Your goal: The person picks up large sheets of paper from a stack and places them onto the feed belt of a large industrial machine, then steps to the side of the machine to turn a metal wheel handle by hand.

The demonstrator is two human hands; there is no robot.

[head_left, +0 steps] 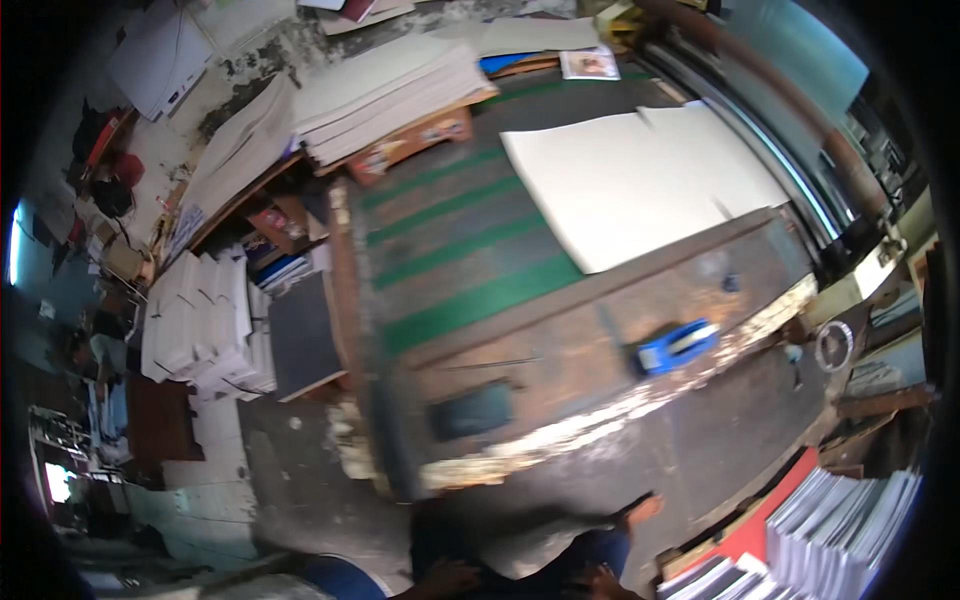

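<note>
Booklet stacks [840, 530]: head view, are standing on a red board [745, 535], covering its right and near edges. Left hand [447, 578], right hand [600, 580]: both are lying low over dark trousers [595, 548], the right being nearer the booklets; blur and dimness are hiding finger spread, and any hold cannot be told. Booklets: are showing pale, thin, closely packed edges.

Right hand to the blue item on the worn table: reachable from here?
Probably not without leaning or moving closer: the right hand is down by the legs, with dark floor showing before the table. Nothing seems to cover the blue item, though.
</note>
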